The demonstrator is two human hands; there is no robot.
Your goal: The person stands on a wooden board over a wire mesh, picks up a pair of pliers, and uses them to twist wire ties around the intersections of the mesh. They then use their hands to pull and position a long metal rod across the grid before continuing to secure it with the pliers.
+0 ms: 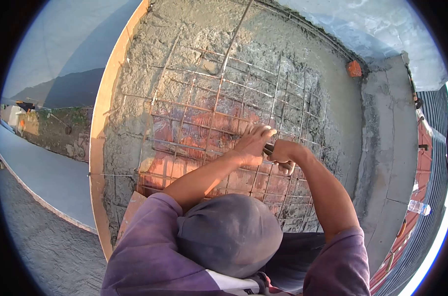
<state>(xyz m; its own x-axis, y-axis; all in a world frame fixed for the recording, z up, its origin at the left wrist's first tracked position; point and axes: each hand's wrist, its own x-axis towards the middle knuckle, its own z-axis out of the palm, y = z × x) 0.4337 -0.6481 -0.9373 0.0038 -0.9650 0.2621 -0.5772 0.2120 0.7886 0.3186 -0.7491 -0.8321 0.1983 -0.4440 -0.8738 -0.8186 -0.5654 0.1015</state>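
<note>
Over the middle of a grid of thin steel rebar (215, 117), my two hands are close together. My right hand (286, 154) is closed around a dark hand tool (268, 148), and a short length of it shows between the hands. The tool's working end is hidden. My left hand (254, 143) lies over the bars just to the left of the tool, its fingers stretched out and slightly apart. Beneath the grid is a reddish panel (177, 129), partly smeared with grey mortar.
Wet grey concrete (194, 22) surrounds the grid, bordered on the left by a wooden form board (103, 123). A bent bar (232, 42) reaches in from the top. An orange block (354, 69) sits near the grey ledge (389, 148); a plastic bottle (419, 207) lies beyond.
</note>
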